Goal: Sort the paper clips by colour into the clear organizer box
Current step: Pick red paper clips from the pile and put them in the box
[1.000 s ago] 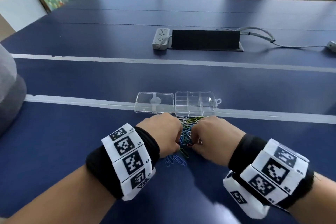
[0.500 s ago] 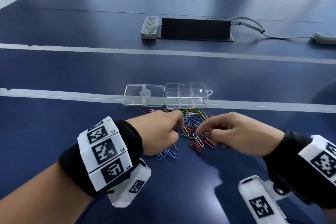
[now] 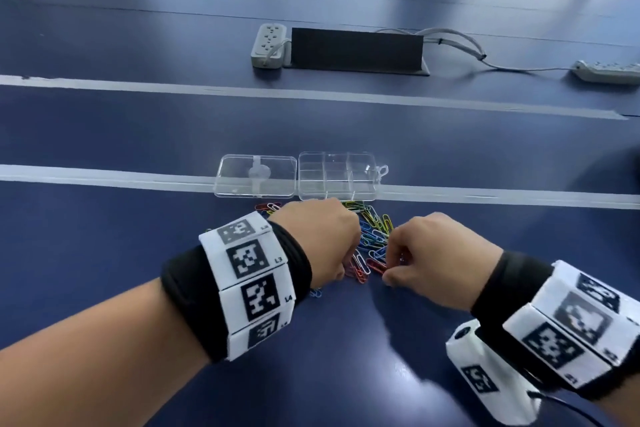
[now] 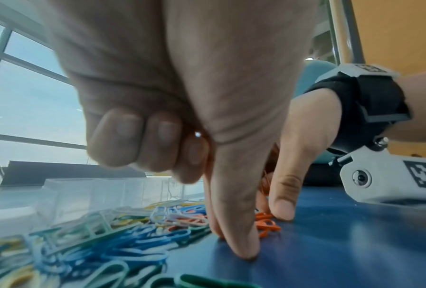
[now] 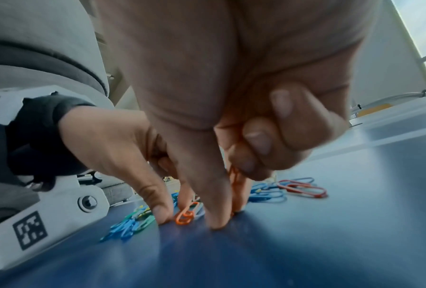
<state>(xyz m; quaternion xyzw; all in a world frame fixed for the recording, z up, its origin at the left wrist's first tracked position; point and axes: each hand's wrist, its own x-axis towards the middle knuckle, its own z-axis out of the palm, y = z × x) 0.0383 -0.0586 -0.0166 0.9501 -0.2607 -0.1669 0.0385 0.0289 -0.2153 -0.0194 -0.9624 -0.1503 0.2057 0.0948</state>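
Note:
A heap of mixed-colour paper clips [image 3: 373, 234] lies just in front of the clear organizer box [image 3: 337, 174], whose lid [image 3: 255, 177] is folded open to the left. My left hand [image 3: 322, 241] has its thumb and forefinger tips [image 4: 241, 251] down on the table at the heap's near edge, pinching a red paper clip [image 5: 185, 215]; its other fingers are curled. My right hand [image 3: 393, 269] holds several red clips [image 5: 234, 176] in its curled fingers, and its thumb and forefinger [image 5: 216, 222] press on the table beside the left thumb.
A black cable flap [image 3: 356, 50] with a power strip [image 3: 268, 45] sits at mid-table, and a second strip [image 3: 607, 71] at far right. Pale seams [image 3: 138, 180] cross the blue table [image 3: 346, 374]. Chairs stand behind it.
My head has moved in closer. The right hand has curled up from a reaching pose and come down at the heap's near edge; the left hand has shifted a little nearer to it.

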